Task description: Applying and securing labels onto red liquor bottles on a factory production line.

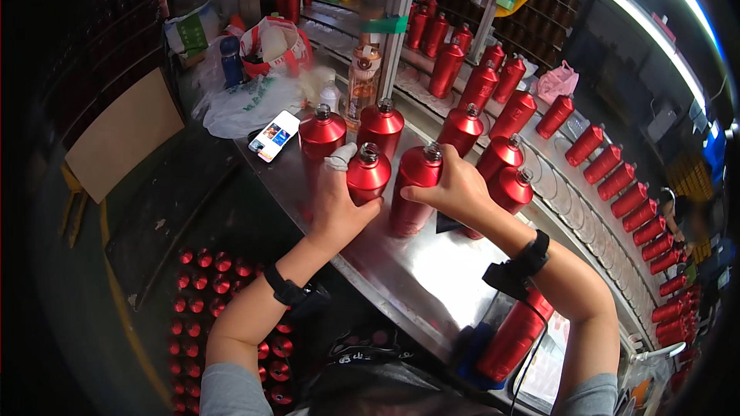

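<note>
My left hand [343, 204] is wrapped round a shiny red bottle [368, 173] with a bare threaded neck; a pale covering shows on one of its fingers. Beside it, my right hand [456, 189] grips a second red bottle [415, 185] around its shoulder, thumb across the front. Both bottles are upright over the metal table [416, 270]; whether their bases touch it I cannot tell. More red bottles stand close by: two just beyond my left hand, such as this far one [382, 125], and several past my right hand, including one at the back [462, 131].
A lit phone [274, 136] lies on the table's left, near plastic bags [254, 104] and a blue flask [230, 62]. Rows of red bottles [615, 181] line a conveyor [551, 158] along the right. Many more bottles [221, 283] stand low at left. Another red bottle [516, 335] lies tilted at lower right.
</note>
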Demonstrator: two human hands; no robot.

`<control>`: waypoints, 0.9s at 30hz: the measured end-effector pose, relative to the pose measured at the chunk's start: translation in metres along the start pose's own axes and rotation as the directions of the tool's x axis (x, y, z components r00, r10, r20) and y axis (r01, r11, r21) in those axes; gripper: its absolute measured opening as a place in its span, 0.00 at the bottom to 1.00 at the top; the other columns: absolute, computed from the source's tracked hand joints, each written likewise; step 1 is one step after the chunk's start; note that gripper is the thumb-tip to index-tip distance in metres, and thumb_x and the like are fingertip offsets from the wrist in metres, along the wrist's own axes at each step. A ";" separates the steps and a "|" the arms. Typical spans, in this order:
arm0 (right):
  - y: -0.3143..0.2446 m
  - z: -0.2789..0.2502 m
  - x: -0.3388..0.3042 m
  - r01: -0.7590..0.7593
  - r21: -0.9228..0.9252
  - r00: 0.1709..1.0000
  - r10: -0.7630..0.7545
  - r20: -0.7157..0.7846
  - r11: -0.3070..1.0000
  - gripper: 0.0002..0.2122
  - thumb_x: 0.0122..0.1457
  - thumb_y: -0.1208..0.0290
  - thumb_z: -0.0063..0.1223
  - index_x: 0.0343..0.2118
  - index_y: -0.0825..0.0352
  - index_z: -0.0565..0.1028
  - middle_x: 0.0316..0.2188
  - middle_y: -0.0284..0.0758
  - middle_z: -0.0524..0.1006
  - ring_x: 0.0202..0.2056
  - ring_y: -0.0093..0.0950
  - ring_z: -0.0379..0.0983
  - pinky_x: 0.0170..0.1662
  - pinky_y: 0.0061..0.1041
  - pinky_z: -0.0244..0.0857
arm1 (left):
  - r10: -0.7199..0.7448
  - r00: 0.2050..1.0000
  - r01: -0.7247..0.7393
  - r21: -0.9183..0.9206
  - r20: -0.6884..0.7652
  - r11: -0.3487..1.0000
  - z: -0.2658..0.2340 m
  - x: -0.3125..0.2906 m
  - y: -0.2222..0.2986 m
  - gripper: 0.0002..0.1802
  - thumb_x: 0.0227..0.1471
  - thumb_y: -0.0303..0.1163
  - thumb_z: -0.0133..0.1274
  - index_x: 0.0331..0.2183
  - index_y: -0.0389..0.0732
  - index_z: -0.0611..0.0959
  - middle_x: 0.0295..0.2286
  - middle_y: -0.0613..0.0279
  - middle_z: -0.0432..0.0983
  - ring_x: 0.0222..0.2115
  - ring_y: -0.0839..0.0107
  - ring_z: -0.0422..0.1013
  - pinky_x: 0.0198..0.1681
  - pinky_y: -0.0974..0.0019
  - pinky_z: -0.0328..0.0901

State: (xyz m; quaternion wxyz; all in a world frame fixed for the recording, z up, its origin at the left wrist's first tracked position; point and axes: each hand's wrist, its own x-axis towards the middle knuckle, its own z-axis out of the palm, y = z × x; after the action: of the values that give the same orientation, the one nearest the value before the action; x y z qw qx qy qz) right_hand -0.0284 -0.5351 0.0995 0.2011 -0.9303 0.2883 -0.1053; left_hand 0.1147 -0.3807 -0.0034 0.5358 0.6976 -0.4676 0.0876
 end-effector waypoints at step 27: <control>0.099 -0.114 -0.236 -0.220 0.291 0.947 0.276 -0.167 0.931 0.17 0.53 0.68 0.62 0.44 0.69 0.76 0.30 0.38 0.80 0.19 0.18 0.68 0.23 0.21 0.61 | 0.224 0.940 -0.161 -0.246 0.255 0.956 0.029 -0.094 0.133 0.35 0.47 0.20 0.57 0.57 0.28 0.65 0.53 0.42 0.66 0.56 0.52 0.64 0.61 0.54 0.56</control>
State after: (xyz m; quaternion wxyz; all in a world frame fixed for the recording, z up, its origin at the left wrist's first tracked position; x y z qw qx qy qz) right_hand -0.3042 -0.5086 0.1405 0.3062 -0.8343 0.4063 -0.2123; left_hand -0.0472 -0.3506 0.0149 0.5271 0.5895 -0.6120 -0.0122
